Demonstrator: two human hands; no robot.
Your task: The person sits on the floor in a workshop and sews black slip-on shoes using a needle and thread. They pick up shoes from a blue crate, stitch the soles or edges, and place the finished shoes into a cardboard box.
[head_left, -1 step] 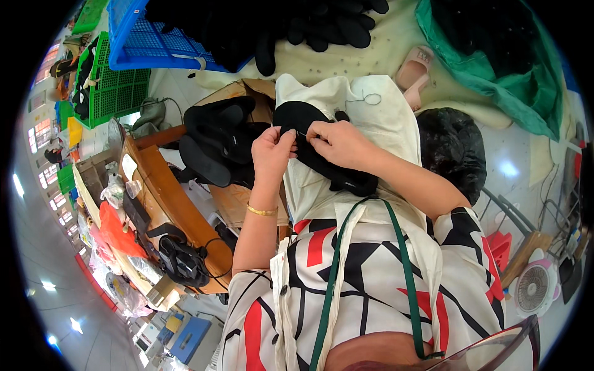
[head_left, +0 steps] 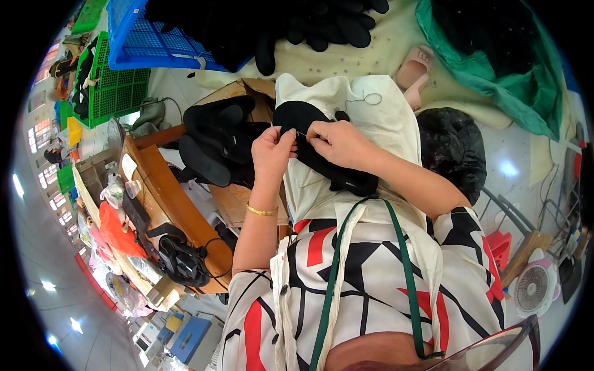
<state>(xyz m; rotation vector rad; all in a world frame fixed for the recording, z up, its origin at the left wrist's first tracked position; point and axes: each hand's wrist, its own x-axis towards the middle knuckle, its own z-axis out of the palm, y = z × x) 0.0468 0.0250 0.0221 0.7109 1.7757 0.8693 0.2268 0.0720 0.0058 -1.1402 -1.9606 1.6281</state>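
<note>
A black slipper [head_left: 301, 114] lies across the pale cloth [head_left: 377, 139] on my lap. My left hand [head_left: 273, 148] is closed in a pinch on the slipper's upper part. Close beside it, my right hand [head_left: 339, 143] is also closed, its thumb and fingertips pressed together over the slipper. A tiny pale glint shows between the fingertips; what the right fingers hold is too small to name. A loop of thin dark thread [head_left: 372, 99] rests on the cloth beyond my right hand.
Black slippers [head_left: 213, 145] pile in a cardboard box on the left, beside a wooden bench [head_left: 176, 210]. Ahead stand a blue crate [head_left: 167, 55] and a green sack [head_left: 526, 105]. A pink shoe [head_left: 413, 71], a black plastic bag [head_left: 455, 151] and a fan [head_left: 533, 289] are on the right.
</note>
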